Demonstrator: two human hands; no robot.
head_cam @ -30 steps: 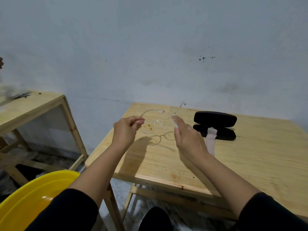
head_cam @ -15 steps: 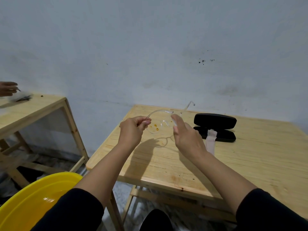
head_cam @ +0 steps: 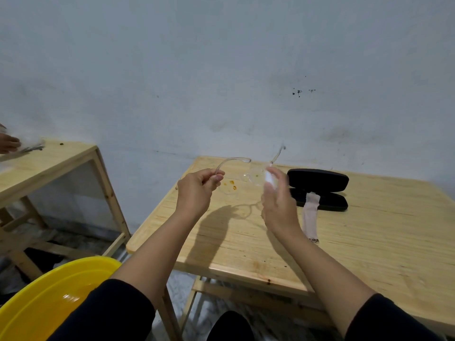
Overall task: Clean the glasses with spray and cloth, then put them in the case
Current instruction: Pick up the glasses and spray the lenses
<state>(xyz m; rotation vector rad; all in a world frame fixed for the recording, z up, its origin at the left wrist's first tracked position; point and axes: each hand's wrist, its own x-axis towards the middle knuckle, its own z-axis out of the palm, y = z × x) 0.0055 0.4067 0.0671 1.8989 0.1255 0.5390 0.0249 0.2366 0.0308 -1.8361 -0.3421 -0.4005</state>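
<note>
Clear-framed glasses [head_cam: 254,174] hang in the air above the wooden table [head_cam: 369,242], with orange stains on the left lens [head_cam: 231,186]. My left hand [head_cam: 197,193] pinches the end of one temple arm. My right hand [head_cam: 278,200], blurred, is next to the other lens and holds a small white spray bottle [head_cam: 268,178] between thumb and fingers. A black glasses case [head_cam: 318,179] lies open at the back of the table. A pale cloth strip [head_cam: 310,219] runs from the case onto the table.
A yellow basin [head_cam: 49,301] is at the lower left by my arm. A second wooden table [head_cam: 49,163] stands to the left, where another person's hand [head_cam: 8,143] handles something. A grey wall lies close behind both tables.
The glasses have risen a little, with their temple arms now tilted up toward the wall. My right hand has shifted beside the lens and is blurred. Another person's hand moved on the left table.
</note>
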